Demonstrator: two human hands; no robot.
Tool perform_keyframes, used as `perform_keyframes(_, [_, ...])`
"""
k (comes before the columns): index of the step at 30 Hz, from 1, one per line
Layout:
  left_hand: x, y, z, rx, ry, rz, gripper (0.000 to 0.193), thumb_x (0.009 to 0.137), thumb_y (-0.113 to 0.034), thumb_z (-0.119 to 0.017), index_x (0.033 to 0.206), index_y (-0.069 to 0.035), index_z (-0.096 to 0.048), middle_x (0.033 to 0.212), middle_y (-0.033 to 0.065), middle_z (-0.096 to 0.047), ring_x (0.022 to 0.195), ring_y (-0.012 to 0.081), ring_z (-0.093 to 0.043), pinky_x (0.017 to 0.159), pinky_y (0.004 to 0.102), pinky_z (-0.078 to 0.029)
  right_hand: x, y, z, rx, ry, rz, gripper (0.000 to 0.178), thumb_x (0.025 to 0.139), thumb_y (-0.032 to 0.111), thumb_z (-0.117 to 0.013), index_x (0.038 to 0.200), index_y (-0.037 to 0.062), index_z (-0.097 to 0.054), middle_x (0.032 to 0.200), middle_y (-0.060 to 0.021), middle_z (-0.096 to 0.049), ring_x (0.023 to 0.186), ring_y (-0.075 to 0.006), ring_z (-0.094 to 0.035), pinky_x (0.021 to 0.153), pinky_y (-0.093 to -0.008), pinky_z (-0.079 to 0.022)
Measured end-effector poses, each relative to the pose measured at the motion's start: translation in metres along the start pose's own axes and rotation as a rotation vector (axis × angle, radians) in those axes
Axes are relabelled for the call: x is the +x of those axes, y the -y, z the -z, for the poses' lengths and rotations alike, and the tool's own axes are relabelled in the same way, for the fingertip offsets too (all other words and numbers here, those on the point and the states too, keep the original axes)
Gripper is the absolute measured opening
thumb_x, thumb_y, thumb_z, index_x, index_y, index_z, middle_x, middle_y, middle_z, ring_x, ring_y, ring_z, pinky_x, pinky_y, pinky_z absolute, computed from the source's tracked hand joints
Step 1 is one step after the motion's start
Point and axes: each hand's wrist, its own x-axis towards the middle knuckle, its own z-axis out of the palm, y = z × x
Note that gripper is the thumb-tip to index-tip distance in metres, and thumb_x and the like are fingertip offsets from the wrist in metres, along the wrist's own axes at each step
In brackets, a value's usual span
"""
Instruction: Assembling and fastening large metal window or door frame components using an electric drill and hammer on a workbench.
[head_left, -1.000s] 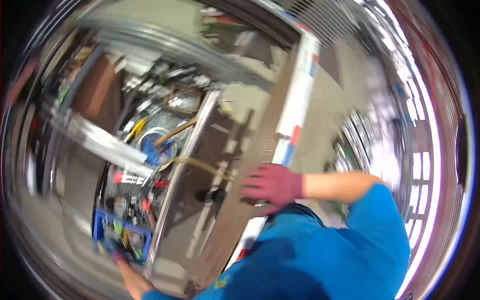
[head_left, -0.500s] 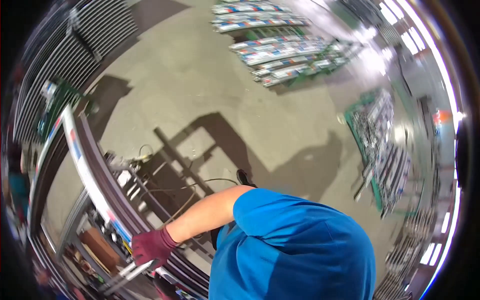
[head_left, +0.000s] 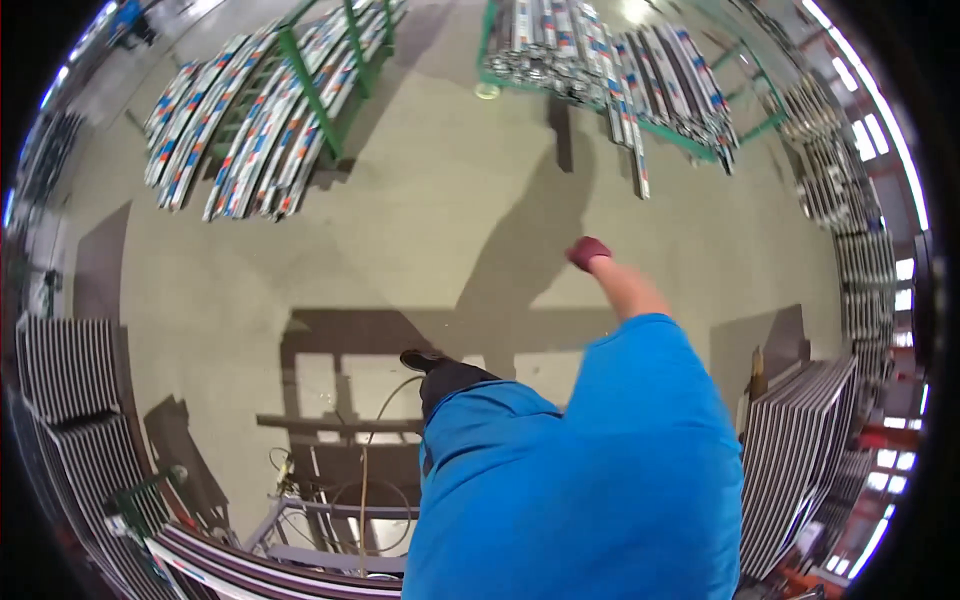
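My right hand (head_left: 590, 253), in a maroon glove, is held out over the floor in front of my blue-sleeved body. Its fingers look curled in, and nothing shows in them. The hand touches nothing; the stacked profiles ahead are the nearest objects beyond it. My left hand is out of the picture. At the lower left edge, long white and dark profiles (head_left: 230, 568) lie side by side, away from my right hand.
Bundled profiles (head_left: 265, 130) rest on a green rack (head_left: 300, 75) at the far left. More profile bundles (head_left: 560, 50) lie ahead. Slatted stacks stand left (head_left: 65, 370) and right (head_left: 800, 440). A hose (head_left: 364, 470) trails over the floor near my shoe (head_left: 425, 359).
My view has swung to the right. My right hand has left the long profiles and moved out over the floor. The other maroon glove, partly visible at the lower edge before, is gone from view.
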Motion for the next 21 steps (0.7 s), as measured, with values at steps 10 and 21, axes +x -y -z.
perform_keyframes(10, [0.04, 0.072, 0.061, -0.276, -0.225, -0.074, 0.071, 0.109, -0.051, -0.044, 0.165, -0.009, -0.029, 0.164, 0.0207, -0.043, 0.143, 0.0381, -0.048, 0.108, 0.0558, -0.045, -0.211, -0.342, -0.239, 0.348, 0.832, -0.391, 0.074, 0.092, 0.062, -0.068, 0.135, 0.0014, -0.063, 0.12, -0.0183, -0.072, 0.096, -0.0323, -0.074, 0.076, -0.0496, -0.063])
perform_keyframes(21, [0.082, 0.265, 0.233, -0.577, -0.285, -0.219, 0.071, 0.108, -0.05, -0.044, 0.166, -0.014, -0.025, 0.163, 0.0219, -0.043, 0.142, 0.04, -0.05, 0.107, 0.0607, -0.044, 0.079, -0.481, -0.138, 0.383, 0.183, -0.133, 0.068, 0.09, 0.054, -0.062, 0.128, -0.002, -0.07, 0.134, -0.027, -0.067, 0.126, -0.0428, -0.063, 0.111, -0.048, -0.049])
